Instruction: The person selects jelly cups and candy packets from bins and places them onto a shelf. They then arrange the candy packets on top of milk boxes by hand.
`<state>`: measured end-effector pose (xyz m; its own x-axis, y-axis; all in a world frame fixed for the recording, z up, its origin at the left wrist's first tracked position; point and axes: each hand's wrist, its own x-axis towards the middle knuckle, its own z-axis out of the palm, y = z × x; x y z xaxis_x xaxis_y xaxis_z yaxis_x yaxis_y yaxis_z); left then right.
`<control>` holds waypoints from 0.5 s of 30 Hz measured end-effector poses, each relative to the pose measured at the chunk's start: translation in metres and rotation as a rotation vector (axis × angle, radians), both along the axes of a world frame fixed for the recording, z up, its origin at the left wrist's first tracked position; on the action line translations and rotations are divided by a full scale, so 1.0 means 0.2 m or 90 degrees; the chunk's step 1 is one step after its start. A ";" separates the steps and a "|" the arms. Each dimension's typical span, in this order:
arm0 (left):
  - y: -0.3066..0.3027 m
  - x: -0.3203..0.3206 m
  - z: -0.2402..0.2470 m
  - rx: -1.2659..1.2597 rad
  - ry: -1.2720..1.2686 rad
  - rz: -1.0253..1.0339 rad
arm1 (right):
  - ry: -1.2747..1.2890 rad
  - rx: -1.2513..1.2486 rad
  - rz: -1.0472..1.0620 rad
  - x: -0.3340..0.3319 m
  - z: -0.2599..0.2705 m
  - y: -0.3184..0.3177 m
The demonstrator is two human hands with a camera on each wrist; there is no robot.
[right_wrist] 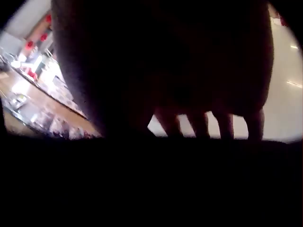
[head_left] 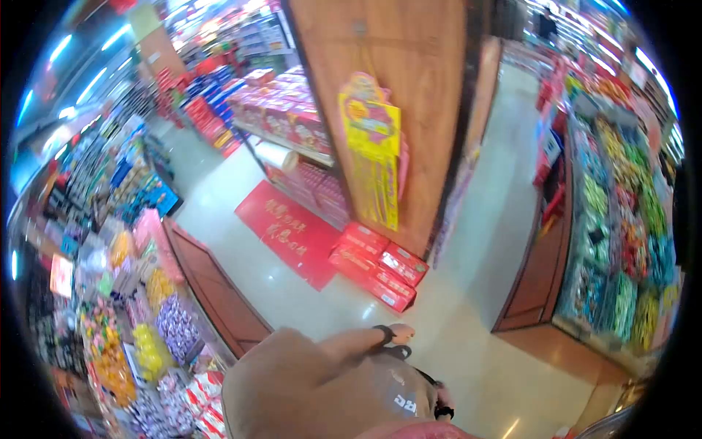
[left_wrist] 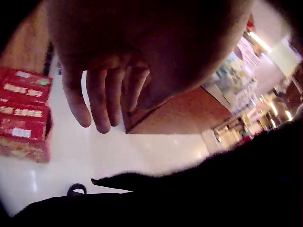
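Note:
My left hand (head_left: 400, 334) hangs in front of the brown top, a dark band round its wrist. In the left wrist view its fingers (left_wrist: 98, 99) droop loosely with nothing between them, over the pale floor. The stacked red boxes (head_left: 380, 267) on the floor are the goods nearest to it. My right hand (head_left: 444, 401) is low at my side, mostly hidden by the clothing in the head view. In the right wrist view this hand is a dark shape whose spread fingers (right_wrist: 196, 124) hang down, with light floor showing between them.
A wooden pillar (head_left: 409, 146) with yellow hanging signs (head_left: 371, 124) stands ahead, a red mat (head_left: 289, 234) on the floor left of it. Bins of wrapped sweets (head_left: 175, 322) flank the left, and another sweets counter (head_left: 610, 219) the right. An aisle (head_left: 497, 168) runs beside the pillar.

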<state>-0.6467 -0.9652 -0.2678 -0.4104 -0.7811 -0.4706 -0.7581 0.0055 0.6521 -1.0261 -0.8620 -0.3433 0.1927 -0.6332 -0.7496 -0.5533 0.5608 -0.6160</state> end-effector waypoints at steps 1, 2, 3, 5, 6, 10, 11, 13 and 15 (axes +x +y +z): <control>0.05 0.15 -0.11 0.050 -0.004 0.067 | -0.066 0.046 0.040 0.02 -0.12 -0.02; 0.15 0.31 -0.29 -0.052 0.016 0.131 | -0.130 0.094 0.081 0.03 -0.24 -0.09; 0.25 0.50 -0.42 -0.068 -0.031 0.220 | -0.164 0.200 0.039 0.30 0.45 -0.25; 0.54 0.80 -0.52 -0.126 -0.089 0.392 | 0.040 0.182 0.219 0.35 0.25 -0.40; 0.62 0.87 -0.17 0.073 -0.212 0.393 | 0.051 0.189 0.252 0.39 0.23 -0.45; 1.50 1.15 -0.52 0.038 -0.251 0.713 | 0.080 0.214 0.525 0.57 0.21 -0.59; 1.64 1.16 -0.50 0.138 -0.259 0.543 | 0.085 0.215 0.631 0.59 0.18 -0.62; 1.83 0.93 -0.34 0.279 -0.229 0.599 | 0.166 0.133 0.745 0.57 -0.12 -0.65; 1.91 0.70 -0.24 0.334 -0.174 0.651 | 0.201 0.188 0.778 0.62 -0.10 -0.74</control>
<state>-0.5059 -0.5829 -0.3148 0.4578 -0.3732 -0.8069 -0.3693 -0.9054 0.2093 -0.9024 -1.0104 -0.3632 0.3158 0.0228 -0.9486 -0.8978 -0.3163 -0.3065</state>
